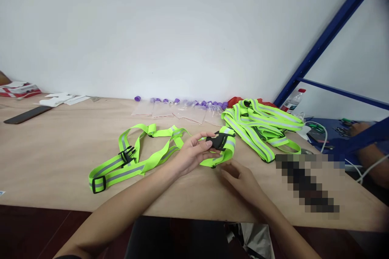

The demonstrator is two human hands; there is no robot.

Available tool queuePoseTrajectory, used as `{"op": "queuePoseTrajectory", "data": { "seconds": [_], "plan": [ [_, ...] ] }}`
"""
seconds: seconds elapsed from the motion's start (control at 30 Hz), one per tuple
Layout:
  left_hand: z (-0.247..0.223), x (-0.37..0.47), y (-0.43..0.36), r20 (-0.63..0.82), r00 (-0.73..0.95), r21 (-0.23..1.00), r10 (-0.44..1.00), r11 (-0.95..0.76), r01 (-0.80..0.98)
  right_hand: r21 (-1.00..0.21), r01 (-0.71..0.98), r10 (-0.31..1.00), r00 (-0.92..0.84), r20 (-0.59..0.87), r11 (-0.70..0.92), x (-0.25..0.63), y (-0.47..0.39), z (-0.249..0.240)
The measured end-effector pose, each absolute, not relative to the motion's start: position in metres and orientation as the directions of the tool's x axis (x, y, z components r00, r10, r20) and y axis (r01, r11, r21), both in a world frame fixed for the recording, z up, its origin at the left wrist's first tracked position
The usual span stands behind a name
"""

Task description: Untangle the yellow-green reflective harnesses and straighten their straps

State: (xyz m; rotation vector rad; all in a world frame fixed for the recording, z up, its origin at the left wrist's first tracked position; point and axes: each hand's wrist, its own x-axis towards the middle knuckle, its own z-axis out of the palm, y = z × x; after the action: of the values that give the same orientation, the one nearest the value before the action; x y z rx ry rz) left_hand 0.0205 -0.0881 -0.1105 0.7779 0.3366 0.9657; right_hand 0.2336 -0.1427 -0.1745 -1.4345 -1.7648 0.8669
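Note:
My left hand (196,149) is closed on a black side-release buckle (217,141), thumb on its near face. From the buckle a neon-green reflective strap (231,145) with a grey stripe loops down towards the table. Just below that loop is my right hand (241,180), fingers loosely curved and apart, with nothing visible between them. The rest of the strap harness (121,172) lies spread to the left, partly behind my left hand and forearm. On it are an unfastened black buckle half (127,156) with prongs and a black slide adjuster (99,184).
A heap of green reflective straps (261,123) lies at the right. Clear plastic bags (190,112) and purple pieces (212,104) line the wall. A bottle (294,101) stands near the blue frame (328,34). A dark flat strip (28,114) lies far left; another person's arm (372,162) is at right.

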Motion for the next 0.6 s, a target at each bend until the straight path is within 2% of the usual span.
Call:
{"op": "queuePoseTrajectory", "data": {
  "seconds": [0.17, 0.27, 0.37, 0.5, 0.6],
  "plan": [
    [-0.108, 0.029, -0.092, 0.085, 0.504, 0.67, 0.859, 0.325, -0.668, -0.8, 0.571, 0.982, -0.111, 0.15, 0.187, 0.214, -0.14, -0.184],
    [-0.11, 0.039, -0.098, 0.097, 0.553, 0.682, 0.827, 0.349, -0.643, -0.833, 0.515, 0.978, -0.072, 0.195, 0.204, 0.195, -0.133, -0.184],
    [-0.114, 0.036, -0.096, 0.123, 0.565, 0.761, 0.816, 0.288, -0.581, -0.848, 0.49, 0.978, -0.064, 0.198, 0.203, 0.193, -0.13, -0.178],
    [-0.123, 0.02, -0.082, 0.122, 0.479, 0.899, 0.869, 0.107, -0.424, -0.801, 0.588, 0.993, -0.088, 0.074, 0.112, 0.221, -0.138, -0.171],
    [-0.13, 0.021, -0.077, 0.135, 0.438, 0.925, 0.889, 0.046, -0.377, -0.749, 0.655, 0.994, -0.024, 0.11, 0.099, 0.244, -0.148, -0.174]
  ]
}}
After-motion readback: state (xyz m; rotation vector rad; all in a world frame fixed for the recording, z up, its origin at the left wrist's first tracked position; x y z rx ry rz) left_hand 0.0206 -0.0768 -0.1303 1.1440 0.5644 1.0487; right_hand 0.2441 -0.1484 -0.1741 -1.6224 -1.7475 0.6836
